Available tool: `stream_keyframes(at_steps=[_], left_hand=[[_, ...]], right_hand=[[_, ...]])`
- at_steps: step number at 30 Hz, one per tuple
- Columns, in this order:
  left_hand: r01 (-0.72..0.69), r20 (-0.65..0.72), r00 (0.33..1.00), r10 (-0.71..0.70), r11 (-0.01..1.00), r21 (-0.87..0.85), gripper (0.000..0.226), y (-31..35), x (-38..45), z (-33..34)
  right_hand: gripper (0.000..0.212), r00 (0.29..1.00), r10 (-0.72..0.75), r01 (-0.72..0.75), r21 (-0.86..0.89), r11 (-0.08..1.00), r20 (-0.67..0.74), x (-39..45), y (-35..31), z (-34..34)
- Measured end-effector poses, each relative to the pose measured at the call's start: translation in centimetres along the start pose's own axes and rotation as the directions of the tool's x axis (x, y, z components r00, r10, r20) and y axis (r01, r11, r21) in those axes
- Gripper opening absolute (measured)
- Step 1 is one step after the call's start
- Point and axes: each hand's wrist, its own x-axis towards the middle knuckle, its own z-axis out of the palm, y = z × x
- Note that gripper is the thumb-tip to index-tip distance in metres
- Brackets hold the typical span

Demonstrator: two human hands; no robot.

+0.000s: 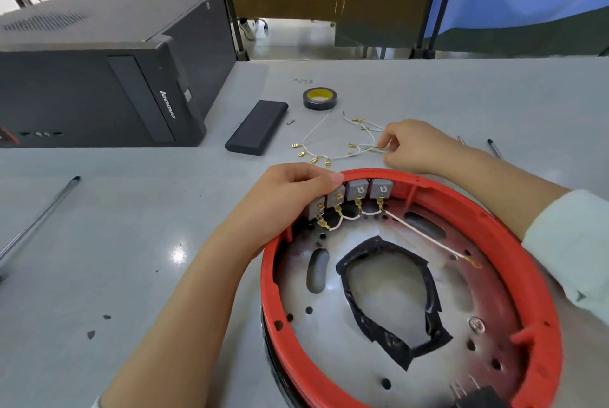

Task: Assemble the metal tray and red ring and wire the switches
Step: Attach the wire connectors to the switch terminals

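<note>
A pen [39, 213] lies on the grey desk [131, 275] at nine o'clock, below a black computer tower [99, 78] lying on its side at ten o'clock. A flat black case [257, 132] and a roll of black tape [321, 98] sit toward twelve. The left hand [290, 196] rests on the rim of the red ring [514, 256], its grip curled over the leftmost of four grey switches [357, 190], thumb tip against the second. Short white jumper wires [349, 217] link the switch terminals. The ring surrounds the metal tray [329, 305], which fills the view from four to six o'clock; its centre opening is edged with black tape. At one o'clock the right hand [412, 147] pinches a loose white wire harness [339, 153] with brass connectors, lying just beyond the ring.
</note>
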Motion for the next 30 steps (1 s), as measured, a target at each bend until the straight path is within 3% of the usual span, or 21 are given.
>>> stream_keyframes(at_steps=[7,13,15,17,20,26,30], left_hand=[[0.009,-0.006,1.000,-0.009,1.000,0.030,0.032,0.1,0.0,0.0],[0.012,0.006,1.000,-0.012,0.999,0.037,0.023,0.1,-0.2,-0.1],[0.000,0.018,1.000,0.000,1.000,0.017,0.023,0.2,-0.3,-0.1],[-0.027,0.019,0.999,0.027,0.999,0.020,0.021,0.2,-0.4,0.0],[-0.027,0.018,0.999,0.027,1.000,-0.008,0.031,0.2,-0.4,0.0],[-0.032,-0.029,0.999,0.032,0.999,-0.008,0.026,0.1,-0.3,0.1],[-0.067,-0.205,0.973,0.109,0.977,0.203,0.037,0.2,-0.3,0.1]], right_hand=[[0.023,1.000,0.012,-0.012,0.008,1.000,-0.011,-1.5,-0.2,-0.9],[0.013,0.955,-0.150,0.199,0.180,0.963,-0.256,-7.4,-4.8,-5.4],[0.012,0.944,-0.238,0.281,0.181,0.943,-0.228,-10.2,-7.0,-5.3],[0.009,0.947,-0.305,0.317,0.140,0.938,-0.101,-12.3,-9.0,-3.9],[0.016,0.940,-0.341,0.341,-0.030,0.939,0.009,-13.2,-10.6,-1.4],[0.016,0.961,-0.269,0.270,0.014,0.963,-0.061,-12.9,-10.0,0.4],[0.013,0.960,-0.267,0.272,0.055,0.961,-0.085,-12.9,-9.8,1.0]])
